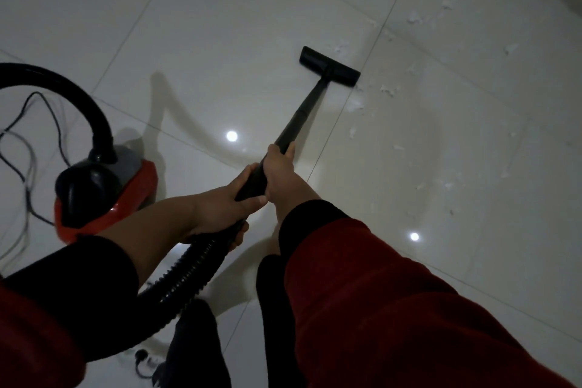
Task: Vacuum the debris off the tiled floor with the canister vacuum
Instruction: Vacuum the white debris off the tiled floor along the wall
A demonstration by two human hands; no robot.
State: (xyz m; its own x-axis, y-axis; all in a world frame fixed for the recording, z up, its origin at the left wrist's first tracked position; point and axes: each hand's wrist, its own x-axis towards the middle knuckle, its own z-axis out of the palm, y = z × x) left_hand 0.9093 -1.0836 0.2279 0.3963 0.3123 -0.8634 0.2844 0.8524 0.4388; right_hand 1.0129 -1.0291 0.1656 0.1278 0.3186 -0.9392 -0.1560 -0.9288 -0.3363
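Note:
A black vacuum wand [300,113] slants from my hands up to a flat black floor nozzle [329,70] resting on the glossy white tiles. My right hand [280,172] grips the wand higher up; my left hand [225,208] holds the handle end where the ribbed black hose [185,277] joins. The red and black canister [104,192] sits at my left, with the hose arching out of its top. White scraps of debris [390,90] lie scattered to the right of the nozzle, some touching its right end.
A thin black power cord [28,142] loops on the floor left of the canister. A plug or socket piece [141,356] lies near my dark-clad legs at the bottom. Debris [447,186] spreads over the right-hand tiles toward the wall edge at top right.

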